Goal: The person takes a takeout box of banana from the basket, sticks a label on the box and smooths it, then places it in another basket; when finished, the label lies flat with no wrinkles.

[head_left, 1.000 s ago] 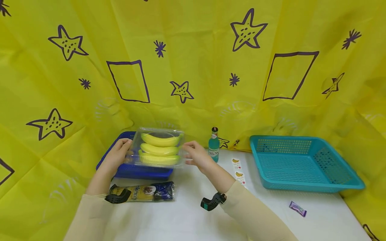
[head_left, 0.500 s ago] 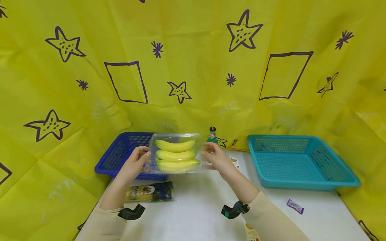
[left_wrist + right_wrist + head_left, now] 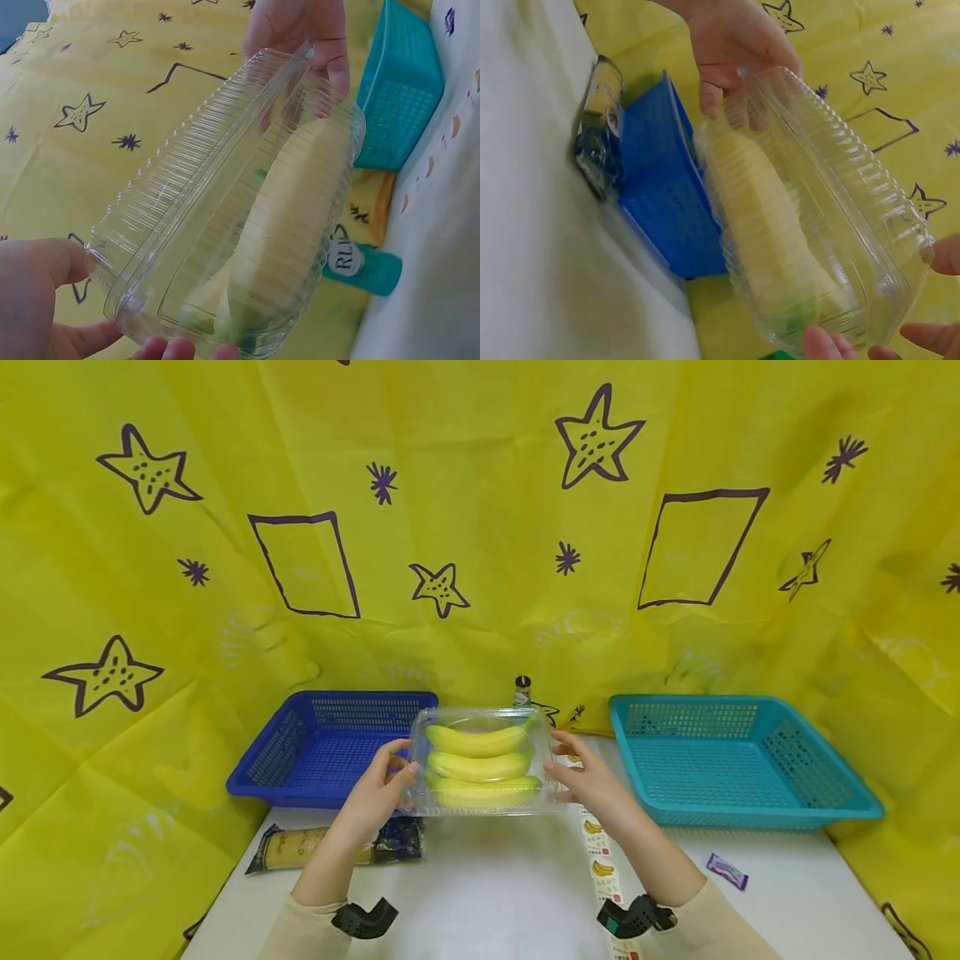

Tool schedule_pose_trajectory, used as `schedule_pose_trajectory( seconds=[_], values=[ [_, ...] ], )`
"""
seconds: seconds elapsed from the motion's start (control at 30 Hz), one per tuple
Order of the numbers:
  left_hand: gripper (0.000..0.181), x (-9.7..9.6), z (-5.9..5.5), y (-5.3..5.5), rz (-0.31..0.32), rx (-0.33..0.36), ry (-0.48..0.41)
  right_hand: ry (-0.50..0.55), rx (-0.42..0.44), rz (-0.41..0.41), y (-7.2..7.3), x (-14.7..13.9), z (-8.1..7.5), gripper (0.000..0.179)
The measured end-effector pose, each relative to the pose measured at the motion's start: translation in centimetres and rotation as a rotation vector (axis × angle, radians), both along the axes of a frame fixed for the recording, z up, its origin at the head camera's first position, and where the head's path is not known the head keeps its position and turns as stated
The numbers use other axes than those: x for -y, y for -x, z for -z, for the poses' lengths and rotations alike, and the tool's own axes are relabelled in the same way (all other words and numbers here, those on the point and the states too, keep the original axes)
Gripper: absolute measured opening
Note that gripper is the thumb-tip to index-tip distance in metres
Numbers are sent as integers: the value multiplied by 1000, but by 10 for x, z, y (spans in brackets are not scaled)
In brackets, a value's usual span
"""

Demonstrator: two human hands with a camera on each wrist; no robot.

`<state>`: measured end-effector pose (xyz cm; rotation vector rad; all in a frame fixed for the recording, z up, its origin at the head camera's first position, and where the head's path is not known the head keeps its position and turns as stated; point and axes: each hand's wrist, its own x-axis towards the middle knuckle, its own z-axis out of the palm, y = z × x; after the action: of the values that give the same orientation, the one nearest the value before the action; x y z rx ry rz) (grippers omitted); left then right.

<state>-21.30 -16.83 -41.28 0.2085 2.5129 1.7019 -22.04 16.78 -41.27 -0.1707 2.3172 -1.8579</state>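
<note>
Between my two hands a clear plastic clamshell box (image 3: 480, 718) hangs above the table, its lid closed over three yellow bananas (image 3: 480, 767). My left hand (image 3: 386, 781) grips the box's left end, thumb on the upper side and fingers beneath. At the opposite end, my right hand (image 3: 588, 777) holds it the same way. The left wrist view shows the box's ribbed side wall and a banana (image 3: 289, 217) lying against it. From the right wrist, the box's clear rim (image 3: 840, 202) is seen near my thumb.
A blue basket (image 3: 270, 777) stands behind on the left, a teal basket (image 3: 645, 802) on the right. A pasta-like packet (image 3: 292, 847) lies front left. Behind the box stands a bottle (image 3: 522, 690). Banana stickers (image 3: 602, 868) and a purple wrapped sweet (image 3: 727, 871) lie on the white table.
Both hands have carried the box of bananas rightward and nearer, away from over the blue basket, which is now uncovered. The box now hides most of the bottle.
</note>
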Motion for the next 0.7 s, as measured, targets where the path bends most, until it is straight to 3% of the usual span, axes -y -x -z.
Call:
schedule_pose_trajectory(
  seconds=[0.4,0.7],
  values=[
    [54,-32,27,-3,24,-19,-34,-22,20,22,-22,-32,21,66],
    [50,-46,47,-3,26,4,-77,-15,44,87,-34,-40,43,64]
  ],
)
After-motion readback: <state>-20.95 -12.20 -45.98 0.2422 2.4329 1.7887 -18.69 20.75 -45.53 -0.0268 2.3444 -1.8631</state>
